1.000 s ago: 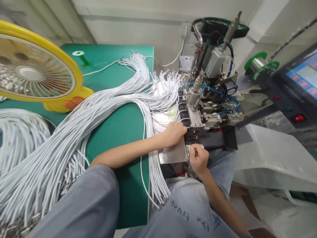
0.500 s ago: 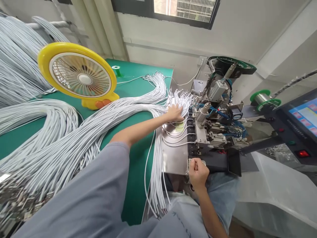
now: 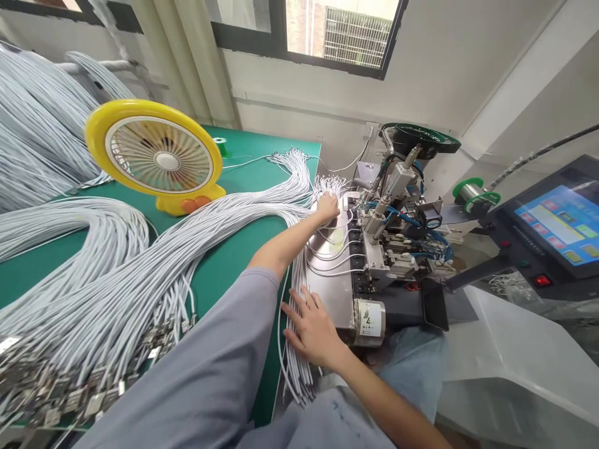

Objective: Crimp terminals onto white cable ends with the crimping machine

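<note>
My left hand [image 3: 328, 207] reaches out to the far end of a bundle of white cables [image 3: 276, 187], beside the machine. Its fingers curl down onto the cables there, and the fingertips are partly hidden. Nearer to me, my right hand [image 3: 311, 327] lies with fingers spread over the white cables hanging along the table edge [image 3: 296, 365]. Several single white cables loop across the metal plate [image 3: 334, 293] into a row of black holders [image 3: 356, 262] on the machine [image 3: 386, 237]. A labelled round jar [image 3: 369, 321] stands at the plate's near right corner.
A yellow fan [image 3: 163, 159] stands on the green table [image 3: 234, 262], behind thick cable bundles with metal connectors [image 3: 88, 386]. To the right are a control screen [image 3: 561, 218], a wire spool [image 3: 472, 193] and a pale grey chute [image 3: 515, 337].
My right hand has gone from a fist over the jar to spread fingers on the hanging cables, uncovering the jar. My left hand's fingers, spread before, are now curled. The view has shifted slightly.
</note>
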The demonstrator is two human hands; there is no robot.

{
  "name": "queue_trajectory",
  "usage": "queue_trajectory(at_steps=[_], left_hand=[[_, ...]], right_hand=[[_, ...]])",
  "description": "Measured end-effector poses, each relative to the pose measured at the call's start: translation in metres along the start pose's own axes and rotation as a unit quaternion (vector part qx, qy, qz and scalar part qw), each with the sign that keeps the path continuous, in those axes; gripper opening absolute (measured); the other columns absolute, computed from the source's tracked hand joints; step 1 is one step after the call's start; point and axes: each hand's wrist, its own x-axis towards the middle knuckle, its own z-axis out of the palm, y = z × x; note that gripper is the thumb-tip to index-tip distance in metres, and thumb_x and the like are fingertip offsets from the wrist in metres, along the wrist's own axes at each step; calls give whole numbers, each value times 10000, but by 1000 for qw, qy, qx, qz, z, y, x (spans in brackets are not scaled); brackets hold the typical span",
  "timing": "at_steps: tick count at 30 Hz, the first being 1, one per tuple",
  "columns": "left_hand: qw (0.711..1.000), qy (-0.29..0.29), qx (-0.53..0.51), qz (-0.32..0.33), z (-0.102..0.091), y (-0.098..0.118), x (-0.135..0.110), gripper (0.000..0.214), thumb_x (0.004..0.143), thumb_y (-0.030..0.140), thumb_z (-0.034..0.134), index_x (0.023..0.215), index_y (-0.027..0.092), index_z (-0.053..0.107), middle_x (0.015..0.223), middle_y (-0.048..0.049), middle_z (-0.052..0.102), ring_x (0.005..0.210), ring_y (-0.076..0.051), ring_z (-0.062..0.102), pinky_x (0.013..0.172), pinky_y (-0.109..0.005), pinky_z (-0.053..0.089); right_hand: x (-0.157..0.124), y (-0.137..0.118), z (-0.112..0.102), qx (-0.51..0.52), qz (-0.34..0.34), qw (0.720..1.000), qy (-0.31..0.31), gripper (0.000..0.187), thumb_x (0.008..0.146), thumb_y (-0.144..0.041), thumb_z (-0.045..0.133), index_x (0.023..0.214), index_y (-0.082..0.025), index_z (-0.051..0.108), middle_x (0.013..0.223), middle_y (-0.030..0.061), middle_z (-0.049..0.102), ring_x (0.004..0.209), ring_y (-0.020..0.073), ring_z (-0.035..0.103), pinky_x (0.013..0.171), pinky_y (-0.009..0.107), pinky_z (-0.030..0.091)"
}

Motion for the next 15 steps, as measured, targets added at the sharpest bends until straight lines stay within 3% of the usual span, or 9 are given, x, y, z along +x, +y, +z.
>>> queue_trajectory(at_steps=[3,6,8,10,12,15], left_hand=[[999,29,27,18,-1,-1,5,594,824,224,491,1362,55,302,1402,-252,291,1324,-384,248,1044,-550,244],[994,33,57,86,0,1,8,581,828,230,532,1365,130,335,1454,-172,269,1368,-339,173,1107,-544,131],[989,19,77,125,2,2,10,456,849,247,540,1288,168,444,1401,-124,375,1334,-292,274,1108,-512,189],[985,2,97,139,2,2,14,351,874,294,535,1201,169,513,1293,-98,481,1217,-248,433,1036,-488,342],[985,-9,114,131,1,-1,19,341,883,340,530,1168,153,523,1198,-87,535,1072,-211,536,910,-442,466],[986,-10,131,100,-1,-10,24,350,885,352,527,1170,148,517,1161,-85,548,1000,-190,566,843,-400,505]], right_hand=[[-2,-2,4,-13,7,1000,9,482,893,-366,402,1342,-192,413,1482,110,308,1395,325,154,1094,511,243],[-3,-4,5,-17,2,1000,17,488,896,-367,389,1337,-159,417,1478,132,306,1390,336,170,1099,492,256],[-3,-5,5,-19,1,1000,22,492,904,-362,366,1336,-132,416,1477,156,299,1387,345,179,1098,485,266],[-3,-7,7,-22,-3,1000,21,511,906,-371,360,1338,-102,410,1474,185,292,1387,357,178,1096,488,268],[-2,-8,10,-26,-4,999,19,547,898,-395,380,1341,-75,401,1472,212,282,1387,370,170,1095,496,262],[-1,-9,15,-25,-3,1000,19,583,891,-409,396,1348,-47,382,1470,236,270,1387,378,164,1092,503,260]])
